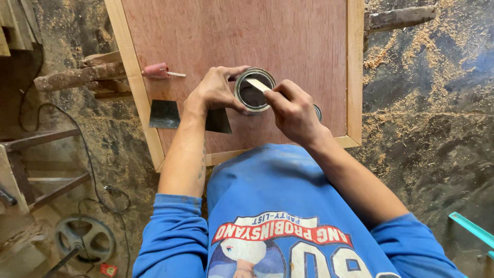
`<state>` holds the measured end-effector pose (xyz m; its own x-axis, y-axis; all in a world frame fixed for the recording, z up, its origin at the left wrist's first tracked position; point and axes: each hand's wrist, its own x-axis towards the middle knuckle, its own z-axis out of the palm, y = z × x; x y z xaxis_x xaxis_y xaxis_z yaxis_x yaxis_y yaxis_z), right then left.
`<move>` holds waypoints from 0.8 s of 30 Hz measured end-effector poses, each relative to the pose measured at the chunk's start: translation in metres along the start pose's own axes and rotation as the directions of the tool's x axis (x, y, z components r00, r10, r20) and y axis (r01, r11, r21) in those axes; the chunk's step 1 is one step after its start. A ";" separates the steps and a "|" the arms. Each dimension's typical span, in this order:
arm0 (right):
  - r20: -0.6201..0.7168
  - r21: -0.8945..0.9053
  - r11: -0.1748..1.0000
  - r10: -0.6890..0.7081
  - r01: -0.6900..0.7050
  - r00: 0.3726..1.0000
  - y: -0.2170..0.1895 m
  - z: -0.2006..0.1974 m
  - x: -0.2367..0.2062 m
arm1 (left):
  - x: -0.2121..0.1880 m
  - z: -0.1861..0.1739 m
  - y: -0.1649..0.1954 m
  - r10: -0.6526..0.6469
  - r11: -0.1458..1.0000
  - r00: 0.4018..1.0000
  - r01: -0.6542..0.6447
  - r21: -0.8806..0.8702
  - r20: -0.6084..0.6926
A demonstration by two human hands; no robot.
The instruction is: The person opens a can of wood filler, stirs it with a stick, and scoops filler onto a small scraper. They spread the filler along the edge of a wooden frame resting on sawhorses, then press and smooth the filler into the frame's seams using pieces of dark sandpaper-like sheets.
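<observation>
Tin can [254,90] stands open on the plywood panel [288,36]; left hand [216,91] grips its rim to steady it, while right hand [293,110] fingers pinch a flat stick [258,84] dipped inside.

two hands are in view, a left hand [216,91] and a right hand [292,109]. one open tin [253,90] stands on one plywood panel [231,36], with one pale stick [259,85] in it. one lid [318,111] shows partly behind the right hand. two dark scraper blades [164,114] lie on the panel. one pink-handled tool [157,71] rests at its edge. one wheel [85,238] lies on the floor.
</observation>
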<state>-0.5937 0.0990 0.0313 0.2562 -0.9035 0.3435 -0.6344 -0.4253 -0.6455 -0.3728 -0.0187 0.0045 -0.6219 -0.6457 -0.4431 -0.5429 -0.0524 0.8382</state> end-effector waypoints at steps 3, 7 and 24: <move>0.051 0.016 0.997 -0.081 0.081 0.995 0.004 0.002 0.001 | 0.001 -0.003 0.002 -0.063 0.995 0.997 0.059 0.084 0.053; 0.044 0.043 0.997 -0.073 0.071 0.996 0.005 0.007 -0.001 | -0.002 -0.005 0.007 -0.073 0.992 0.996 0.066 0.110 0.059; 0.189 -0.007 0.989 -0.142 0.146 0.972 -0.004 0.017 0.000 | -0.028 -0.017 0.025 -0.127 0.947 0.991 0.134 0.292 -0.041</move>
<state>-0.5786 0.0998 0.0222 0.4769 -0.8273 0.2970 -0.5953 -0.5526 -0.5833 -0.3594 -0.0152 0.0438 -0.5242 -0.6641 -0.5331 -0.7623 0.0868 0.6414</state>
